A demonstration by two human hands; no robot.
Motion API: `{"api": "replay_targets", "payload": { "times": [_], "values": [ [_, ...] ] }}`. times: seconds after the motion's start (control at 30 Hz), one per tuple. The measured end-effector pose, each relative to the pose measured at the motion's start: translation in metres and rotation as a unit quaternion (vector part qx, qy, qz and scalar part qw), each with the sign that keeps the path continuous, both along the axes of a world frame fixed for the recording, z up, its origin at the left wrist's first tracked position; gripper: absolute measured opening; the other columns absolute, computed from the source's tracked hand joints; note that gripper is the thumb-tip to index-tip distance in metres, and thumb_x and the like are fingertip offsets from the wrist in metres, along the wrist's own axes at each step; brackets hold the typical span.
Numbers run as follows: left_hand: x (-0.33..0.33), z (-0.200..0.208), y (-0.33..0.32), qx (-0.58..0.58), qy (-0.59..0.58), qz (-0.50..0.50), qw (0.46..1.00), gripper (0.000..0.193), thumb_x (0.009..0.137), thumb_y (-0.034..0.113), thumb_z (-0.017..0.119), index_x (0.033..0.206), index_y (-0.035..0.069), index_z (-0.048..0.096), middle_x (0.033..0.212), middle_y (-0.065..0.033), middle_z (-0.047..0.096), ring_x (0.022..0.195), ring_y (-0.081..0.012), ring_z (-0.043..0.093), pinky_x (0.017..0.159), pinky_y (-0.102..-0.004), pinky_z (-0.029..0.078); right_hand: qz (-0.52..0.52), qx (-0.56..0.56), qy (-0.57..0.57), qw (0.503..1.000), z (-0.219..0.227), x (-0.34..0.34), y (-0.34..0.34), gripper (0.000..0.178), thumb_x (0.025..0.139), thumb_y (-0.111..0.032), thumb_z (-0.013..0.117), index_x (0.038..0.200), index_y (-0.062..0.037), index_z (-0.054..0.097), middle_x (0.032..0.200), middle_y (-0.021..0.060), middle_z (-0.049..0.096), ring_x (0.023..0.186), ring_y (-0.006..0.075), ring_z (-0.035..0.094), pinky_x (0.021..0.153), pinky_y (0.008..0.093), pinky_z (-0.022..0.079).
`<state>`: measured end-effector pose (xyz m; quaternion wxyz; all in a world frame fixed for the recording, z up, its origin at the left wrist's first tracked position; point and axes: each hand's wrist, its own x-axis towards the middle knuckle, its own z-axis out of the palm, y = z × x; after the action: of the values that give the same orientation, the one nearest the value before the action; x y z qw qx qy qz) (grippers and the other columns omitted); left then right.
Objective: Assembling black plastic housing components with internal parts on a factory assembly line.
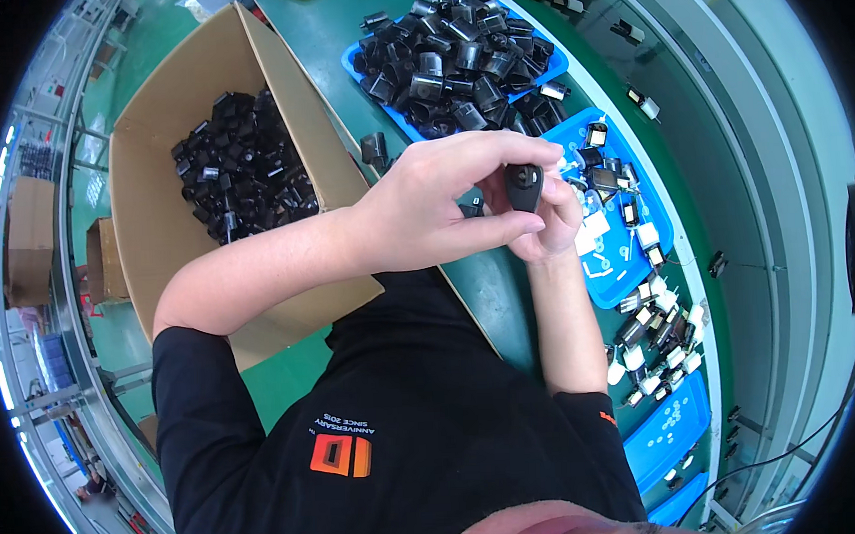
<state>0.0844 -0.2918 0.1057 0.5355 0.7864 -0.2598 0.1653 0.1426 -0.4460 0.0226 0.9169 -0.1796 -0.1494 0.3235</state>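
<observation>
A small black plastic housing (524, 186) with rounded ends is held up in front of me, between both hands. My left hand (444, 196) reaches in from the left and closes on it, thumb below and fingers above. The curled fingers of my right hand (560, 220) grip it from the right side; part of them is hidden behind the left hand and the housing. Another dark piece (472, 207) shows below my left palm; I cannot tell whether it is held. Beside my left wrist, a loose black housing (373, 149) stands on the green table (485, 284).
At left, an open cardboard box (150, 154) holds many black parts. A blue tray (557, 67) heaped with black housings lies at the far side. Another blue tray (609, 294) carries small motor-like and white parts; more black-and-white parts (651, 339) lie nearer, by a blue tray (641, 453) with clear discs.
</observation>
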Motion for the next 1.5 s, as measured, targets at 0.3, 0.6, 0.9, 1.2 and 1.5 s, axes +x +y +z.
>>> {"api": "replay_targets", "payload": {
  "times": [0.3, 0.6, 0.9, 1.2, 1.5],
  "values": [
    [-0.003, -0.005, -0.004, 0.074, -0.113, -0.012, 0.991, 0.047, 0.076, 0.016, 0.077, 0.119, 0.005, 0.062, 0.103, -0.0110, 0.067, 0.080, -0.0228, 0.067, 0.068, -0.0309, 0.055, 0.097, 0.110, 0.036, 0.989, -0.014, -0.009, 0.007, 0.026, 0.076, -0.024, 0.068, 0.094, -0.0149, 0.051, 0.089, 0.0066, 0.057, 0.079, 0.0211, 0.063, 0.067, 0.0312, 0.056],
    [-0.010, -0.002, -0.006, 0.110, -0.096, -0.029, 0.989, 0.051, 0.074, 0.014, 0.078, 0.121, 0.004, 0.061, 0.101, -0.0100, 0.067, 0.084, -0.0234, 0.065, 0.073, -0.0315, 0.053, 0.123, 0.137, -0.008, 0.983, -0.020, -0.005, 0.008, 0.041, 0.076, -0.043, 0.077, 0.095, -0.0166, 0.053, 0.094, 0.0031, 0.052, 0.080, 0.0140, 0.056, 0.060, 0.0259, 0.051],
    [-0.009, -0.007, -0.011, 0.111, -0.141, -0.011, 0.984, 0.054, 0.074, 0.018, 0.079, 0.122, 0.005, 0.060, 0.105, -0.0084, 0.067, 0.084, -0.0234, 0.065, 0.073, -0.0310, 0.053, 0.096, 0.137, -0.058, 0.984, -0.021, -0.006, 0.009, 0.040, 0.077, -0.046, 0.077, 0.092, -0.0176, 0.052, 0.091, 0.0013, 0.051, 0.079, 0.0126, 0.055, 0.059, 0.0251, 0.049],
    [-0.006, -0.009, -0.008, 0.099, -0.144, -0.018, 0.984, 0.047, 0.081, 0.024, 0.073, 0.123, 0.008, 0.059, 0.105, -0.0083, 0.066, 0.087, -0.0225, 0.064, 0.072, -0.0315, 0.055, 0.091, 0.124, -0.073, 0.985, -0.020, -0.003, 0.010, 0.041, 0.076, -0.047, 0.078, 0.091, -0.0178, 0.052, 0.091, 0.0008, 0.050, 0.082, 0.0129, 0.055, 0.062, 0.0255, 0.051],
    [-0.006, -0.013, -0.008, 0.114, -0.157, -0.014, 0.981, 0.052, 0.077, 0.021, 0.076, 0.124, 0.007, 0.059, 0.114, -0.0083, 0.065, 0.091, -0.0231, 0.065, 0.075, -0.0319, 0.055, 0.086, 0.118, -0.071, 0.987, -0.019, -0.005, 0.009, 0.042, 0.077, -0.049, 0.076, 0.091, -0.0175, 0.052, 0.092, 0.0015, 0.050, 0.082, 0.0133, 0.055, 0.062, 0.0256, 0.051]
  ]
}}
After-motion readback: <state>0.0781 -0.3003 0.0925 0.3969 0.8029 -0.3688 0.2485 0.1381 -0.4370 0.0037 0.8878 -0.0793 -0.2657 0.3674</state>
